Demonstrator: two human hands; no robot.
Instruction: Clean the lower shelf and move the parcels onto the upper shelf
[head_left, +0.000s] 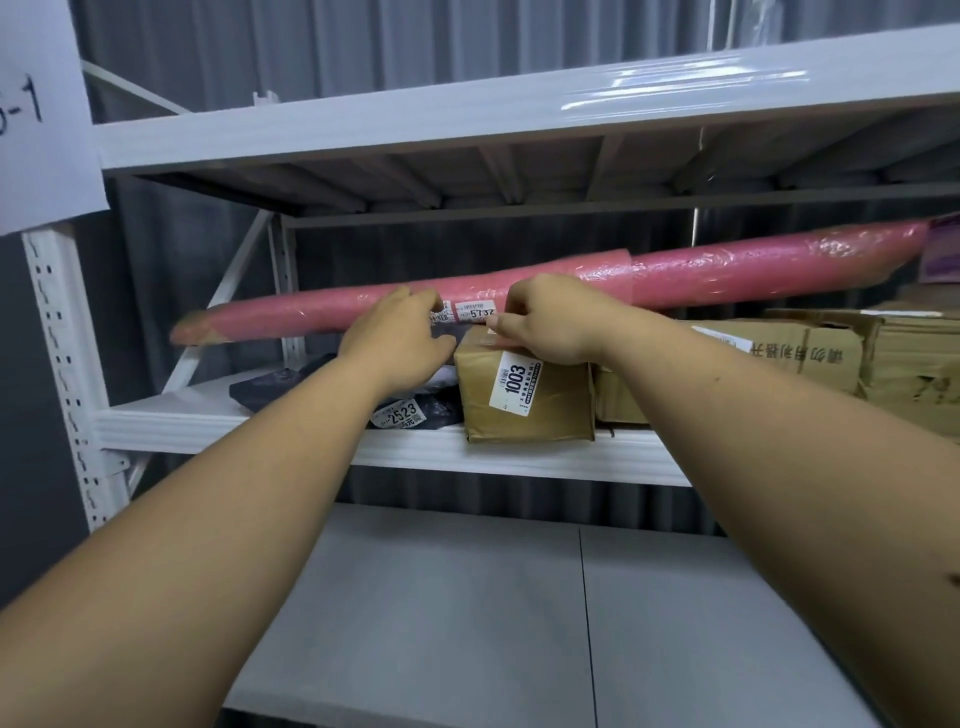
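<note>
- White metal racking fills the view; nearest, the bare grey lower shelf (441, 613) looks emptied.
- Above it, the upper shelf (218, 415) carries a dark bag tagged 2523 (410, 410), a brown box tagged 1003 (530, 400) and larger cartons (810, 358).
- Both hands curl over the long pink roll (727, 267): left hand (400, 338) and right hand (545, 325) grip it near its label, above the box.
- Judgement: the roll sits tilted with long overhangs, so widen the grip, level it, and settle it rearward across the cartons without snagging the frame brace (228, 291).
</note>
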